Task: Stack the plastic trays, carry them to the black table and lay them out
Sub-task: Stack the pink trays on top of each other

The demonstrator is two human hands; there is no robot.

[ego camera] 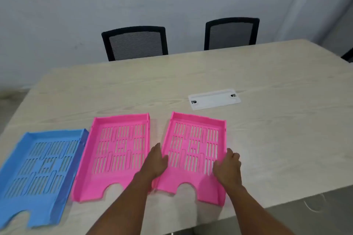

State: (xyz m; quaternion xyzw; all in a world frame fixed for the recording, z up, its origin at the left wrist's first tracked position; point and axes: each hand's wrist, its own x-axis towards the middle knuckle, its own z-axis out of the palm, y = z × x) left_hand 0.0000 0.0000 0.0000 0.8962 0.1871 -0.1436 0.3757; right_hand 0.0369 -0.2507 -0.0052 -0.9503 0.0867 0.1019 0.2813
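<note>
Three slotted plastic trays lie side by side on a light wooden table (267, 139). The blue tray (40, 170) is at the left, a pink tray (116, 154) in the middle, and a second pink tray (193, 152) at the right. My left hand (155, 160) grips the left wall of the right pink tray, thumb inside and fingers along the outside. Over the tray's right wall my right hand (228, 166) curls, thumb inside the tray. The tray rests flat on the table.
A white cable cover plate (214, 99) is set into the table behind the right pink tray. Two black mesh chairs (134, 43) (231, 33) stand at the far edge against a grey wall. The table's right front edge drops to the floor (315, 213).
</note>
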